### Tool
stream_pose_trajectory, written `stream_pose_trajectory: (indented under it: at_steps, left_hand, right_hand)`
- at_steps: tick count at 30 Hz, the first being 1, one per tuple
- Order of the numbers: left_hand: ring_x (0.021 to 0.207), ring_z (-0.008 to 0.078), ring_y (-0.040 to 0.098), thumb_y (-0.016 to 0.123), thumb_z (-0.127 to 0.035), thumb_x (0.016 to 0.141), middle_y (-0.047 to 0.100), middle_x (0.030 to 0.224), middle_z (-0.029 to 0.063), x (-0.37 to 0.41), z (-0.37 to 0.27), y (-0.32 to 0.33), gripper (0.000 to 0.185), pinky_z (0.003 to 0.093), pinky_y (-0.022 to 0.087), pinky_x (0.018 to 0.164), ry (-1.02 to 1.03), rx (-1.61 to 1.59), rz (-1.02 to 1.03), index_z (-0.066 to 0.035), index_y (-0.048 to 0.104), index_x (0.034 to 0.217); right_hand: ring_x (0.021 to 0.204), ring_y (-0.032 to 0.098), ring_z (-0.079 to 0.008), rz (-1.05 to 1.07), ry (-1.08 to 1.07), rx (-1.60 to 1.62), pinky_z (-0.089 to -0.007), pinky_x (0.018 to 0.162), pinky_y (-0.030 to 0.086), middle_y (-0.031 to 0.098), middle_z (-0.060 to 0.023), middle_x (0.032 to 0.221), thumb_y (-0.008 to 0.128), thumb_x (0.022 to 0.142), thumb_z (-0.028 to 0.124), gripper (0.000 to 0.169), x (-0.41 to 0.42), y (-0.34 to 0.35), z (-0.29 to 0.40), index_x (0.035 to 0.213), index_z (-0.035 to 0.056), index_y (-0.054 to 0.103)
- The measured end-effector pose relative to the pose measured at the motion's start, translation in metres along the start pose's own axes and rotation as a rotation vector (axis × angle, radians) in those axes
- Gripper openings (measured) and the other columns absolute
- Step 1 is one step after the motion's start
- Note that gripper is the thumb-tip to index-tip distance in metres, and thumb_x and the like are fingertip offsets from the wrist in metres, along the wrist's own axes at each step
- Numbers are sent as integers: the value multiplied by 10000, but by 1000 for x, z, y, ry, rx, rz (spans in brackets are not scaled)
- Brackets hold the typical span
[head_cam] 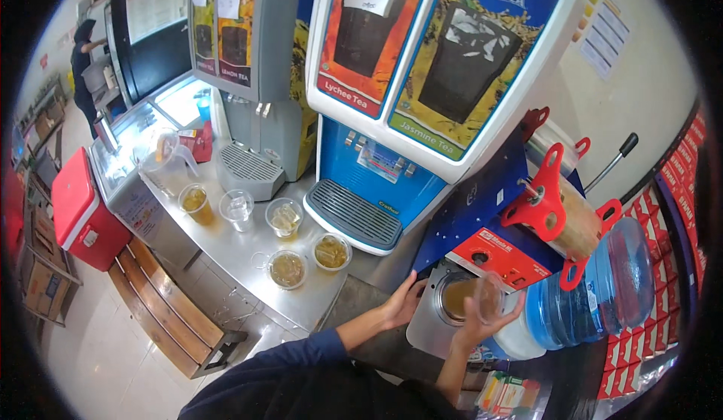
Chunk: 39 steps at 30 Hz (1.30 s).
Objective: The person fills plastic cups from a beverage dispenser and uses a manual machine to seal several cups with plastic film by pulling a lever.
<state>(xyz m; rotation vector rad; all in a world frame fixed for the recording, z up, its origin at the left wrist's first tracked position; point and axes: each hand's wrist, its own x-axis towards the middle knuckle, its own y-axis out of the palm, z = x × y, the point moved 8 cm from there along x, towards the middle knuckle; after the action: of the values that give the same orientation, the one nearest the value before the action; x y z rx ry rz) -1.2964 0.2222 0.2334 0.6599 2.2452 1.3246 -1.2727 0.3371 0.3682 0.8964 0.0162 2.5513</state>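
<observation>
My right hand (490,324) is around a clear plastic cup (490,296) of brownish drink. The cup is at the metal ring (442,298) in the pulled-out tray (426,327) of a cup sealing machine (486,250). Whether it sits in the ring or just above it, I cannot tell. My left hand (400,304) is by the tray's left edge, thumb and fingers apart, some fingertips hidden. To its left, several plastic cups stand on the steel counter (243,262), including a tea-coloured one (331,252), another (287,269) and one with ice (284,218).
Nestea dispensers (353,149) stand behind the cups. Beside the sealer is a blue water bottle (593,290); a roll of film (573,217) is mounted above. A clear pitcher (161,152), red cooler box (93,211) and wooden bench (164,307) are left. A person (85,75) stands far back.
</observation>
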Motion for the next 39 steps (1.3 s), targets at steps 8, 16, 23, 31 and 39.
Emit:
stream_pose_trajectory:
  at_steps: [8,16,23,31,39]
  left_hand:
    - [1084,332,533,801,-434,602,538,1207,145,-154,-172,-28,992,511,390,910,615,1985,-748,-159,303,1415]
    - [954,378,616,823,-367,473,607,1067,220,-95,-203,-87,1062,461,492,789,127,2162,-561,-203,302,1384]
    - [786,392,637,828,-365,460,656,871,165,-94,-227,22,883,455,501,697,368,2191,-492,-156,428,1219]
    - [722,393,634,805,-333,458,645,785,171,-67,-171,143,819,458,498,644,628,2067,-126,-96,422,1142]
    - [803,421,616,833,-288,492,593,915,213,-8,-71,195,824,463,509,673,632,1951,89,-55,392,1148]
  right_hand:
    - [1151,507,-263,585,118,-91,-390,1000,402,460,-164,1260,906,544,214,1182,-105,102,17,1422,18,140]
    - [1142,505,-228,655,323,85,-383,997,396,474,-147,1238,909,529,130,1179,-213,157,-95,1421,53,143]
    - [1156,496,-258,603,325,62,-387,1004,379,438,-171,1300,886,548,125,1140,-208,178,-110,1425,64,161]
    - [1248,411,-240,613,280,-66,-399,995,364,441,-129,1332,833,623,149,982,-193,144,-92,1413,71,255]
    - [1001,580,-143,1065,845,239,-295,881,450,621,-44,1061,706,832,167,381,-229,39,-60,1174,70,568]
